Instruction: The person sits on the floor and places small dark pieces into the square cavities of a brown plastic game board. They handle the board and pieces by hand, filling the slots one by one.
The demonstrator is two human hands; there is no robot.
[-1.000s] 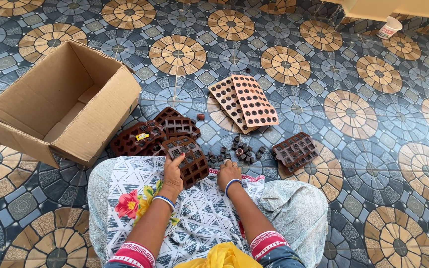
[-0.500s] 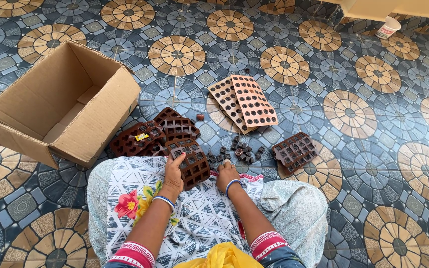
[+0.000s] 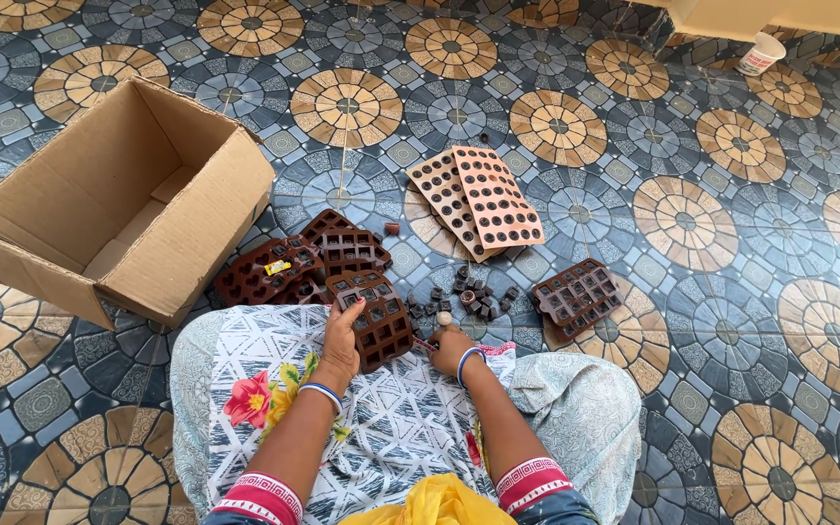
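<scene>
- your left hand (image 3: 340,342) is curled round the left edge of a dark brown mould tray (image 3: 373,321), fingers closed on it, the tray tilted up on your lap and leaning toward the floor.
- your right hand (image 3: 451,348) sits just beside the tray's lower right corner; its fingertips look pinched on something small and pale, but it is too small to say what.
- a loose pile of small dark pieces (image 3: 473,295) lies on the patterned tile floor (image 3: 712,321) just beyond your right hand; a careless sweep of the wrist could scatter them.
- the tray rests only on one grip and your knee, so a slack left hand could let it slide onto the stack of brown moulds (image 3: 303,264) in front.
- the open cardboard box (image 3: 119,209) lies on its side touching that stack; a nudge could shift it.
- two peach perforated sheets (image 3: 478,199) and another brown mould (image 3: 577,295) lie well apart, out of harm.
</scene>
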